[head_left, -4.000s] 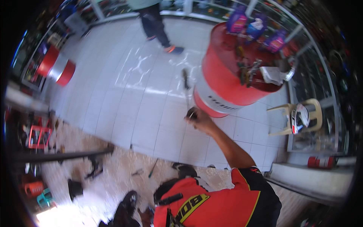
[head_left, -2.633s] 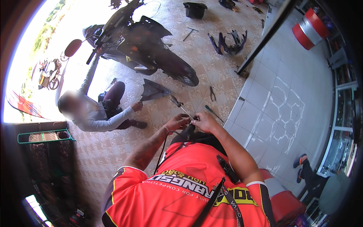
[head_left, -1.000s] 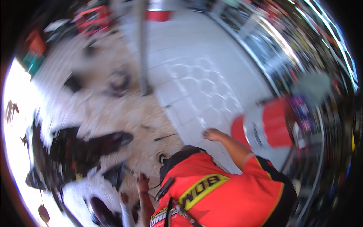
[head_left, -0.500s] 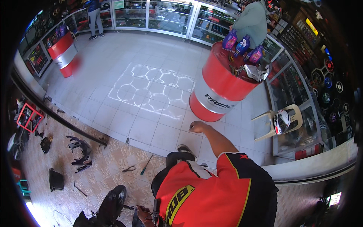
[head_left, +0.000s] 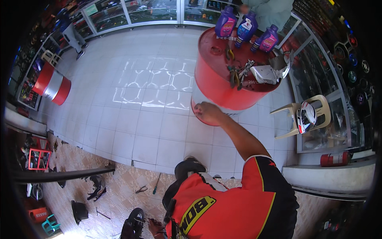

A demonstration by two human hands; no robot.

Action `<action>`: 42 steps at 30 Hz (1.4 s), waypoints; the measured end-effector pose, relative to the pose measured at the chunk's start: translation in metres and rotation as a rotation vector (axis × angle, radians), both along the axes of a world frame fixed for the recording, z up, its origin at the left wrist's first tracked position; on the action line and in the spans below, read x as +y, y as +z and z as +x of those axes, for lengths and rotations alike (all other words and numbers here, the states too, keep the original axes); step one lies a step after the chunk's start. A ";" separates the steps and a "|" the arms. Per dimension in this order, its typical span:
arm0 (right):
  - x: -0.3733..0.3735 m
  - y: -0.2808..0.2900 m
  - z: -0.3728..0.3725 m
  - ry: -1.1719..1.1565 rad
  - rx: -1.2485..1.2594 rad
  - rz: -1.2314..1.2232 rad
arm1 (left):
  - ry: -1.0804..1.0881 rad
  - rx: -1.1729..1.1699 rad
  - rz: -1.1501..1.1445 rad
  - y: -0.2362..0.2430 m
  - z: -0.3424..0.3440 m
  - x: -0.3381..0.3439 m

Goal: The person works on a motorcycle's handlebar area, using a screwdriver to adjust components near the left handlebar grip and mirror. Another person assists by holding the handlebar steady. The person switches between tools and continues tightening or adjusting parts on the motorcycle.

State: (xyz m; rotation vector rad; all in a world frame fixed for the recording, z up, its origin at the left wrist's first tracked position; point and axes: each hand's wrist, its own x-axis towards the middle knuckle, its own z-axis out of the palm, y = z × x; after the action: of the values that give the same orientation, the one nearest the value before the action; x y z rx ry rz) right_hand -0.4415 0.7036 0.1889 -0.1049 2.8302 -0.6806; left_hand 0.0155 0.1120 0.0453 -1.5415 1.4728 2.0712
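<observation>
My right hand (head_left: 206,113) reaches forward beside the red-and-silver drum (head_left: 211,79), fingers curled; what they hold, if anything, is too small to make out. On the drum's top lie pliers (head_left: 229,53), several other metal tools (head_left: 246,67) and a silver metal part (head_left: 262,74), behind which stand three purple bottles (head_left: 226,24). My left hand (head_left: 155,227) hangs low at the bottom of the view, closed on a thin metal tool, partly hidden, near a dark motorcycle wheel (head_left: 137,219).
A chair (head_left: 326,117) with a helmet (head_left: 306,118) stands right. A second drum (head_left: 51,85) and a person (head_left: 71,36) are at back left; another person (head_left: 274,12) is behind my drum. Loose pliers (head_left: 141,189), a screwdriver (head_left: 156,183) and black parts (head_left: 96,187) lie on patterned tiles.
The view has swung from the motorcycle and crouching person back to the drum. My hands, together on a screwdriver earlier, are apart; the right one has moved forward to the drum.
</observation>
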 end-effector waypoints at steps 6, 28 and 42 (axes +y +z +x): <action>0.008 -0.086 0.049 0.231 -0.505 -0.013 | -0.149 -0.050 -0.017 0.071 -0.096 0.059; 0.141 -0.113 0.220 -0.652 -0.580 0.009 | -0.717 0.125 0.183 0.036 -0.330 0.065; 0.048 -0.139 0.146 -0.187 -0.779 0.033 | -0.649 0.058 0.203 0.018 -0.328 0.035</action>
State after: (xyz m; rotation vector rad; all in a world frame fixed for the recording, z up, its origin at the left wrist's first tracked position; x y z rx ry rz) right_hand -0.2957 0.7520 0.0496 0.3582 2.1070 -0.5493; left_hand -0.3124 0.1467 0.0630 -0.7861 1.4672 1.8011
